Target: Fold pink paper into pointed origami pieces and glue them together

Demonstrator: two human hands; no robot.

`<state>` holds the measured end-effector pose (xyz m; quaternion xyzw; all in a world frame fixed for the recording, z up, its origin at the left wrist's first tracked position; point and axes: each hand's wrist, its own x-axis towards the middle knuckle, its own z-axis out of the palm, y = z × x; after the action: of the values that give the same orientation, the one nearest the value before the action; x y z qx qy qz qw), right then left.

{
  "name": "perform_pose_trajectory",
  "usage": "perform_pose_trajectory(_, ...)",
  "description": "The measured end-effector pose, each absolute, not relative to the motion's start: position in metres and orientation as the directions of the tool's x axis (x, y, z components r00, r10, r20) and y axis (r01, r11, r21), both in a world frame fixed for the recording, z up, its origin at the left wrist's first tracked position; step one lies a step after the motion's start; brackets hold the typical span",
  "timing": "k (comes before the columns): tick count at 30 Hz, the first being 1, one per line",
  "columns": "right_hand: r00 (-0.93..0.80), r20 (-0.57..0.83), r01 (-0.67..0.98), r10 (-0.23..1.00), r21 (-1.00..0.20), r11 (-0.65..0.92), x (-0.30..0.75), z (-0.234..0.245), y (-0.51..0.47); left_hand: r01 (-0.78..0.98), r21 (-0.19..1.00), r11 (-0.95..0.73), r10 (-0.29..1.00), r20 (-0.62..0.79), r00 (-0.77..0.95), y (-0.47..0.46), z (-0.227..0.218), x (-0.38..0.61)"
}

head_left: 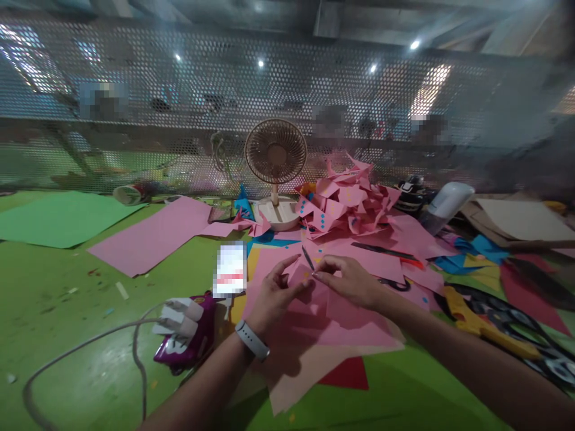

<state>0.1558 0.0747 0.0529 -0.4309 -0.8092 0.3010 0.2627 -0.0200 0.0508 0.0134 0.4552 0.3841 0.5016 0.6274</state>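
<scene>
My left hand hovers over a stack of pink paper sheets, its fingers curled and its thumb and forefinger pressed on the paper. My right hand pinches a thin dark tool, perhaps tweezers, with its tip pointing up and away. Both hands meet over a small pink piece with tiny coloured dots. A grey watch sits on my left wrist.
A pile of folded pink paper pieces lies behind, beside a small desk fan. A purple device with a white plug and cable sits left. Large pink and green sheets lie left; scissors and coloured scraps right.
</scene>
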Motion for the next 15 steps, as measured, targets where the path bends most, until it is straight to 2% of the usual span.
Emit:
perform_pose_trajectory(7,-0.511,0.175,0.496,0.842,-0.739,0.455,0.159,0.051,0.086,-0.237,0.97,0.059,0.99,-0.027,0.138,0.047,0.018,-0.021)
perform_pose_trajectory(12,-0.473,0.2,0.468,0.858,-0.768,0.437,0.167,0.052,0.096,-0.372,0.917,0.14,0.989,-0.146,0.013,0.052,0.012,-0.025)
perform_pose_trajectory(15,-0.456,0.223,0.459,0.862,-0.771,0.442,0.168,0.052,0.1,-0.419,0.892,0.169,0.986,-0.157,0.065,0.054,0.009,-0.025)
